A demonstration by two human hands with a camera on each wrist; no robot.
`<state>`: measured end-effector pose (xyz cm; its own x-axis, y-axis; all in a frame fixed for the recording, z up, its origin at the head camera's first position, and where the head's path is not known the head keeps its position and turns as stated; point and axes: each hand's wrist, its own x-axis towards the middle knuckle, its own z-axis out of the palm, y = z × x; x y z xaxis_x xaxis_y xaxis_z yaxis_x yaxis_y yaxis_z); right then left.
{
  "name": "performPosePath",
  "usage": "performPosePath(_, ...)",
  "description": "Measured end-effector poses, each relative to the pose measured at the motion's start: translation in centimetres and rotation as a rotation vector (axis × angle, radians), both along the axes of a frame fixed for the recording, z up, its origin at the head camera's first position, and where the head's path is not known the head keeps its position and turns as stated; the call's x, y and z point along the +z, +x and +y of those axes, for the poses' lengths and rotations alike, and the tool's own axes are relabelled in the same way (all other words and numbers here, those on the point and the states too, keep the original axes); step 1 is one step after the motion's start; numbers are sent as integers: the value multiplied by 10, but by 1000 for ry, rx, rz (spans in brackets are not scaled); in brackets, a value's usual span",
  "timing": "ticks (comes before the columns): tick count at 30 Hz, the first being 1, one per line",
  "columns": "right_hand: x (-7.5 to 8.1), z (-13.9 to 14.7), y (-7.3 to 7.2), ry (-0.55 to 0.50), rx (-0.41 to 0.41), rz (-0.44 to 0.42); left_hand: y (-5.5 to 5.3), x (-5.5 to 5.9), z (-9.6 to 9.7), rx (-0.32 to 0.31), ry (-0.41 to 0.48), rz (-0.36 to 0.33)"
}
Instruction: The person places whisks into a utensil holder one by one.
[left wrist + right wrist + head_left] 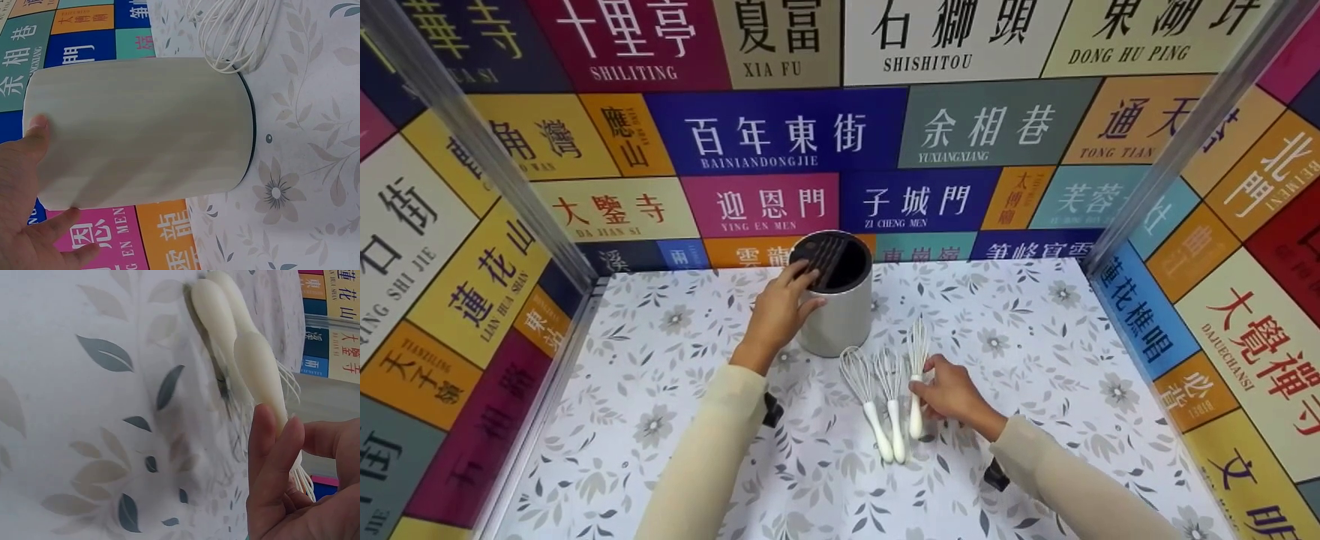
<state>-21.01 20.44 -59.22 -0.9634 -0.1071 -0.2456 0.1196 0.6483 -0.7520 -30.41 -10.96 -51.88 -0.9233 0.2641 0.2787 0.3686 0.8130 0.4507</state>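
Note:
A light grey cylindrical holder (836, 322) with a dark top, slotted on one side and open on the other, stands upright towards the back. My left hand (780, 311) rests at its upper left edge, fingers over the rim and thumb (38, 132) against the outer wall. Three white-handled whisks lie near the table's middle. My right hand (956, 390) pinches the rightmost whisk (916, 420) near the upper handle; in the right wrist view its handle (259, 371) crosses in front of the others. The left whisk (877, 435) and middle whisk (896, 435) lie side by side, wires towards the holder.
The table (660, 480) has a white cover with grey leaves and flowers. Panels with coloured sign lettering (780, 135) rise behind it and at both sides, with clear corner edges. The holder stands close to the back wall.

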Motion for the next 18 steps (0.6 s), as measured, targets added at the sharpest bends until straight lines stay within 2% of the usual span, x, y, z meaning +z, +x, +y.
performPosePath(5,14,-3,-8,-43,7,12,0,0,0,4,10,-8)
performPosePath(12,36,-6,-20,-28,58,69,0,1,0,2,7,0)
performPosePath(18,53,-12,-31,-39,61,104,1,1,0,9,1,-15)
